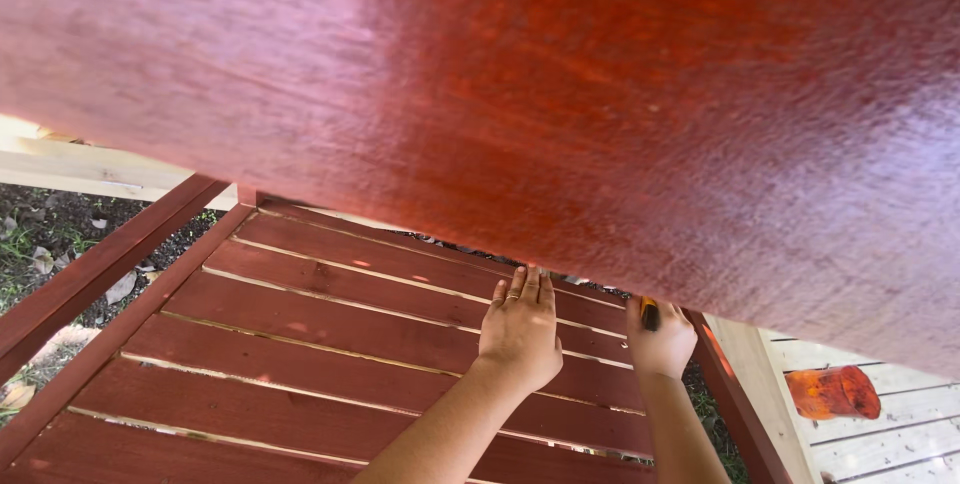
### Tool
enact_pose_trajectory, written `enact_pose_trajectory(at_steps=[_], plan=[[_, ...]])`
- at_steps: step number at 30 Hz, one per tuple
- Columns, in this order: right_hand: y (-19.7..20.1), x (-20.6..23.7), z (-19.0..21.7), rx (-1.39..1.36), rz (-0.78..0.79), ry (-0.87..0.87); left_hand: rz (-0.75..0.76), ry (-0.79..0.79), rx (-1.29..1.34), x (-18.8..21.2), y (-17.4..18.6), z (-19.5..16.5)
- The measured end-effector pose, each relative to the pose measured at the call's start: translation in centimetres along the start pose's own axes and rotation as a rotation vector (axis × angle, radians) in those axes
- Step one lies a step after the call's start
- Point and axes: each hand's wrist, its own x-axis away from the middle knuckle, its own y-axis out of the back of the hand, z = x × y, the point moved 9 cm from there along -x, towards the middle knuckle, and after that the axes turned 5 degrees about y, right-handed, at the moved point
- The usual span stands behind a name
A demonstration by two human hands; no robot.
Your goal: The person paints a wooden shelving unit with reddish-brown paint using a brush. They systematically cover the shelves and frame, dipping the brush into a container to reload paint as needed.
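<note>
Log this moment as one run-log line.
left hand: flat on slatted panel | right hand: gripping yellow-black tool | overhead: red-stained board

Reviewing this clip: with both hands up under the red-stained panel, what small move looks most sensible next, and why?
Probably draw the right hand along the slat edge with the yellow-and-black tool it grips, while the left hand presses flat on the red slats. The tool's tip is hidden under the large stained panel, so its exact contact cannot be told.
</note>
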Motion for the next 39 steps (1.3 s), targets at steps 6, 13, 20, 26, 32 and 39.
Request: enact_pose_trajectory(at_steps=[6,13,20,26,32,39], plan=[[-0.3,1.9,-3.5,0.181,0.06,-0.077,0.053,-0.015,0.017,0.1,0.0,-0.9],[-1.3,2.7,-2.9,0.12,0.057,-0.133,0.008,-0.049,-0.015,0.2,-0.5,-0.8],[-0.2,2.6,-0.8,-0.297,-0.074,-0.189,-0.108,-0.055,0.0,0.7,0.4,0.3],[2.5,3.9,-2.7,-0.339,-0.046,-0.204,0.001,0.021,0.175,0.9,0.7,0.3],[-0.6,3.6,-3.0,-0.291,-0.086,-0.192,-0.052,-0.014,0.101,0.8,0.8,-0.3],[1.5,3.6,-4.1,-0.23,-0.029,-0.179,0.033,0.047,0.179,1.3,0.4,0.3]])
